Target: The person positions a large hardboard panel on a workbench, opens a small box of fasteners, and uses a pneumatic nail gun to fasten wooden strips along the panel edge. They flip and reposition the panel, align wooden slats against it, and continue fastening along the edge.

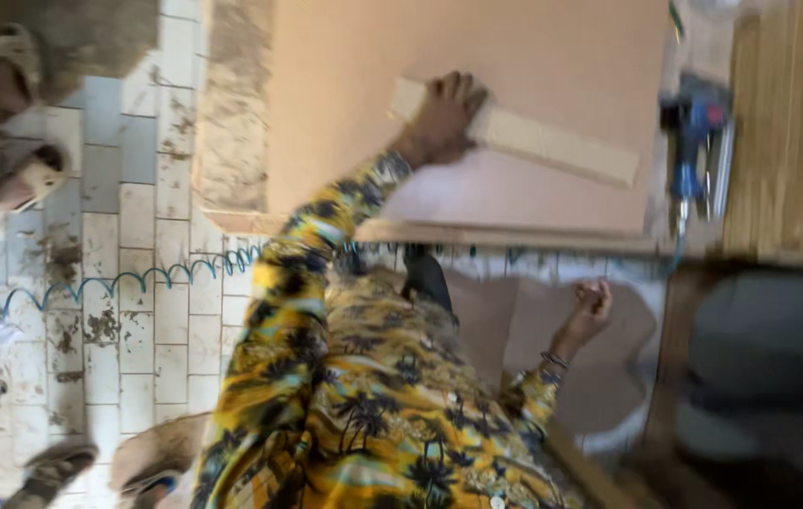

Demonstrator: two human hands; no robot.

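The left hand (444, 118) grips a wood strip (524, 137), fingers wrapped over it, flat on the board (533, 57) atop the bench. The right hand (593, 306) seems loosely curled, empty. Pressed unevenly, the strip could skid toward the nail gun (698, 141).

The floor of small, dirty white tiles (128, 245) lies left of the big light brown wooden board (533, 57). A curly blue hose (118, 281) lies on it.

A blue nail gun (698, 141) lies at the edge of the tabletop (345, 113). A coiled blue air hose (128, 281) trails across the dirty white floor tiles (137, 339). Sandals (29, 179) sit near it.
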